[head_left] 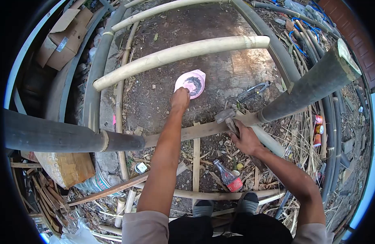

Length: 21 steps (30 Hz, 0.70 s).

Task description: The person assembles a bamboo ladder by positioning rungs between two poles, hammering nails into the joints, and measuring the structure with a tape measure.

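A pink bowl [200, 75] with a heap of thin dark nails [197, 83] in it is out ahead of me. My left hand [180, 99] reaches to its near left edge and is closed at the rim, its fingertips hidden. Wrapped round the wooden handle of a hammer [225, 115] is my right hand [247, 139]. The hammer's metal head points up and left, just above a flat bamboo crosspiece [208, 129]; the handle's end sticks out below the hand.
Thick dark bamboo posts [313, 83] [69, 132] rise at both sides, and a pale bamboo rung [183, 53] spans beyond the bowl. Pliers-like metal tool [252, 92] lies on the ground. Near my feet are a plastic bottle [228, 175] and bamboo scraps. Cardboard boxes [65, 42] stand left.
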Each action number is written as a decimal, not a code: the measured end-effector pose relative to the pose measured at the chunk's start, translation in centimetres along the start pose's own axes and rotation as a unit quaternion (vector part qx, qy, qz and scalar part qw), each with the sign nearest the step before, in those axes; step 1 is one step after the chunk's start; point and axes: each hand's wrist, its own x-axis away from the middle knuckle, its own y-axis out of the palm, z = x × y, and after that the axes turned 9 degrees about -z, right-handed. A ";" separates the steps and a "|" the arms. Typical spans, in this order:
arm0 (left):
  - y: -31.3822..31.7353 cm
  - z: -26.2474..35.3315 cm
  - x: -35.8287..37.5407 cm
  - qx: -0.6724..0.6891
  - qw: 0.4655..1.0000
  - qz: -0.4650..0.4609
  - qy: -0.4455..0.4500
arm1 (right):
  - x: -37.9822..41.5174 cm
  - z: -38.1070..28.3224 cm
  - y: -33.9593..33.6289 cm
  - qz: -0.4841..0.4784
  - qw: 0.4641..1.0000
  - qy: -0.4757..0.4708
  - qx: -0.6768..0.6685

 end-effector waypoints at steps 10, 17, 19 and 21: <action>0.9 0.8 -3.3 -0.085 0.994 -0.054 -0.034 | 9.5 2.7 4.3 0.070 0.991 0.061 -0.099; 0.8 1.1 -2.6 -0.065 0.996 -0.019 -0.057 | 10.5 1.4 2.2 0.038 0.979 0.099 -0.171; 0.3 1.3 -1.2 -0.017 0.998 0.024 -0.062 | 10.6 1.1 2.3 0.046 0.980 0.085 -0.173; -0.5 1.3 -0.2 0.027 0.996 0.066 -0.060 | 10.8 1.1 3.0 0.062 0.983 0.062 -0.159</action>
